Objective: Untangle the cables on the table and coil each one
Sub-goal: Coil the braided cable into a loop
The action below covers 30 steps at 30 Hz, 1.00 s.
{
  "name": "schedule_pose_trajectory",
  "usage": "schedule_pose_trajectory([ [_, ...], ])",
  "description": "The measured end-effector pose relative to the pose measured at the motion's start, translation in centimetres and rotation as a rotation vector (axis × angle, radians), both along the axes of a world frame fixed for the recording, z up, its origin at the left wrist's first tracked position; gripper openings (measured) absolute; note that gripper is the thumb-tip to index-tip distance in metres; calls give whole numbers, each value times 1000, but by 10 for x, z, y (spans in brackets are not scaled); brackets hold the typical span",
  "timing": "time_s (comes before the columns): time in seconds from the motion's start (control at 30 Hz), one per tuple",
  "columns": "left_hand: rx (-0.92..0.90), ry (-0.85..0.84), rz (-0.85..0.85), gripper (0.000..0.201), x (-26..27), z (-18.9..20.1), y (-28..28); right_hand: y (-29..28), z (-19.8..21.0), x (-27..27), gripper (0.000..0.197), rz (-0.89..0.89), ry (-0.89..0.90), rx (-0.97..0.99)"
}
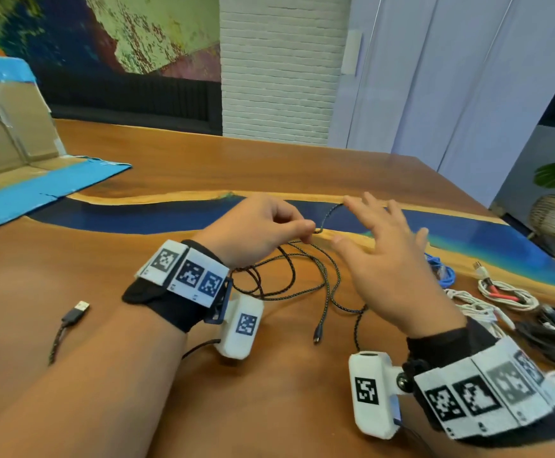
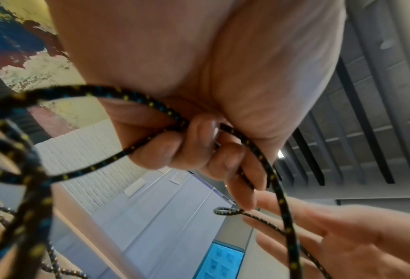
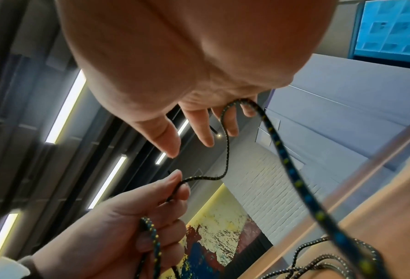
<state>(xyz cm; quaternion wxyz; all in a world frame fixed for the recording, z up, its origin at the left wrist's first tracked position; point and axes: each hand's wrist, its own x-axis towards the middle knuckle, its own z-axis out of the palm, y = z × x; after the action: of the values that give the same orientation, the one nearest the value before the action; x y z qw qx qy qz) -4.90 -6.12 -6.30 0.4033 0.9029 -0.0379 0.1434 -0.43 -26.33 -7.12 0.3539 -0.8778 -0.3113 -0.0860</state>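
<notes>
A black braided cable (image 1: 302,276) with yellow and blue flecks lies in loose crossing loops on the wooden table (image 1: 137,325). My left hand (image 1: 297,226) pinches one strand between thumb and curled fingers (image 2: 199,149), lifted just above the table. From there the strand rises to my right hand (image 1: 375,239), which is spread with straight fingers. The cable (image 3: 239,103) drapes over those fingers without being gripped. Its USB-A plug (image 1: 79,309) lies far left. A small plug (image 1: 317,335) lies near the table's middle.
A heap of other cables sits at the right edge: white ones (image 1: 487,302), a blue one (image 1: 441,269) and black ones (image 1: 550,328). An opened cardboard box (image 1: 12,153) with blue tape stands at the back left. A blue resin strip (image 1: 137,216) crosses the table.
</notes>
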Motion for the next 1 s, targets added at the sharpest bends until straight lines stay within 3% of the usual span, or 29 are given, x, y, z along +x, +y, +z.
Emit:
schedule_pose_trajectory([
  [0.13, -73, 0, -104, 27, -2, 2, -8, 1, -4, 1, 35, 26, -2, -128],
  [0.23, -110, -9, -134, 29, -3, 1, -10, 2, -6, 2, 17, 28, 8, -76],
  [0.3, -143, 9, -105, 32, -4, 1, -6, 0, -6, 5, 24, 41, -17, 76],
  [0.43, -273, 61, -14, 36, -6, 5, 12, -13, 4, 16, 34, -26, 52, 633],
  [0.5, -316, 91, -57, 27, -8, 5, 17, -16, 5, 19, 35, -93, 0, 712],
  [0.6, -244, 116, -131, 5, -9, 6, 13, -13, 1, 21, 36, -138, -61, 779],
  [0.73, -278, 61, -72, 15, -7, 4, 14, -19, 3, 30, 40, -214, 38, 888],
  [0.83, -331, -48, 18, 5, -3, 2, 12, -26, 4, 35, 33, -259, 79, 901],
  [0.9, -412, -122, 115, 11, -1, 3, 11, -31, 2, 41, 29, -276, 115, 866],
  [1.0, -519, -141, 211, 25, 0, 7, 13, -42, 1, 50, 31, -236, 206, 634],
])
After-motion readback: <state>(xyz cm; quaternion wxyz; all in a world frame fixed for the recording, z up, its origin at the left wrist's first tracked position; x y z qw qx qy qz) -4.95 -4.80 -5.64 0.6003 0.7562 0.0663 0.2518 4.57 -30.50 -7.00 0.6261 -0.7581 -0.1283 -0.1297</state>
